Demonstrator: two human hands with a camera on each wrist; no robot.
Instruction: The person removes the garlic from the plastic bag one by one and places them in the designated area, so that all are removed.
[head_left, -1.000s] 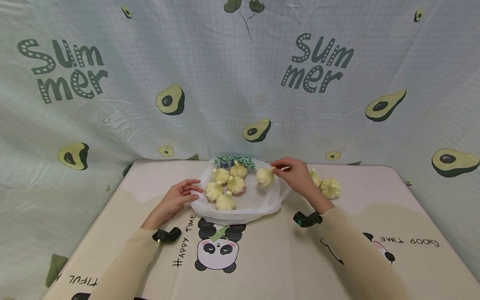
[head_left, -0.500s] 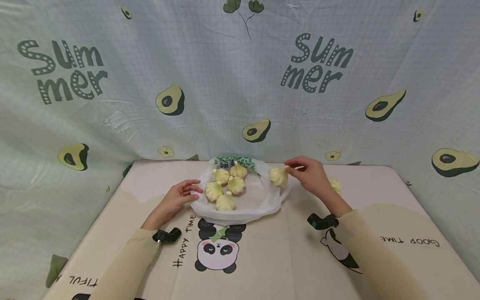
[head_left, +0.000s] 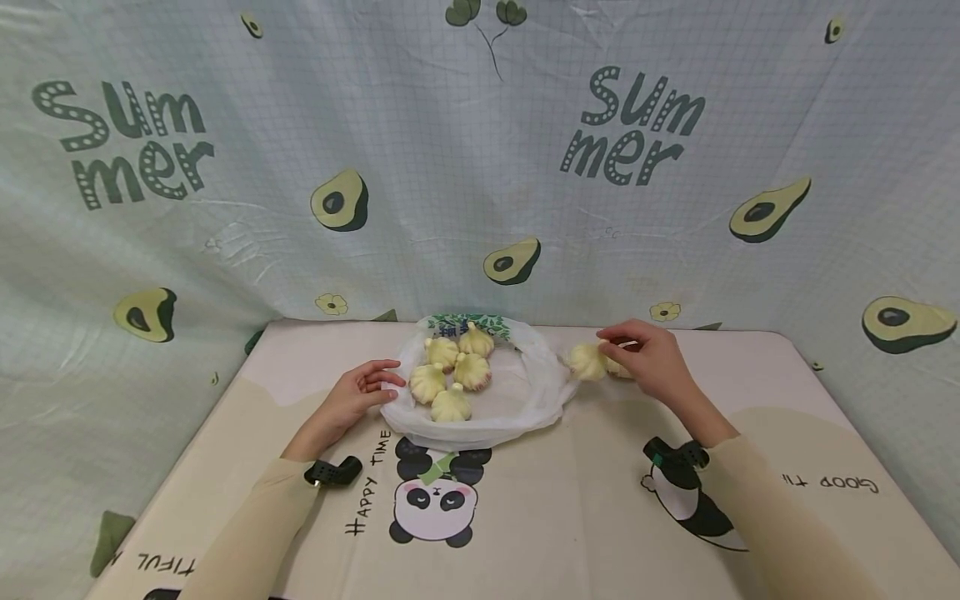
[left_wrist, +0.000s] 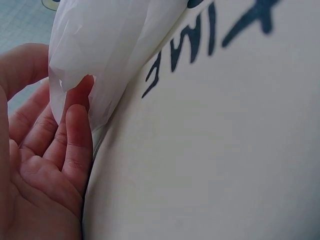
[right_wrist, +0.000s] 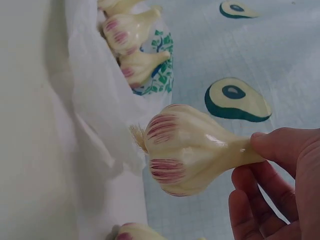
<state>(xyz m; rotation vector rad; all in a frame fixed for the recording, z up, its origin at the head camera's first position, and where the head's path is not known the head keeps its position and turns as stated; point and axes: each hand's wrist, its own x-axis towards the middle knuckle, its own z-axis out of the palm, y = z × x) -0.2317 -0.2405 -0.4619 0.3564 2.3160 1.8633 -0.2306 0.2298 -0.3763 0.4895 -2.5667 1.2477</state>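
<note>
My right hand (head_left: 651,358) pinches a pale garlic bulb (head_left: 587,362) by its stem, beside the right edge of a white plastic bag (head_left: 491,433). Purple streaks and a tuft of roots show on this bulb (right_wrist: 187,150) in the right wrist view. Several more garlic bulbs (head_left: 472,372) lie inside the bag's opening. At the bag's left edge, my left hand (head_left: 358,392) holds the plastic with loosely curled fingers. One of its fingers (left_wrist: 77,145) lies at the bag's edge in the left wrist view, and another is partly hidden behind the film.
Another garlic bulb (head_left: 618,370) sits on the table behind my right fingers, mostly covered. The patterned tablecloth (head_left: 525,533) has a panda print in front of the bag. An avocado-print curtain (head_left: 420,250) hangs along the back edge.
My right hand has carried the garlic bulb rightward, from over the bag's opening to beyond its right rim. The left hand and the bag have stayed in place.
</note>
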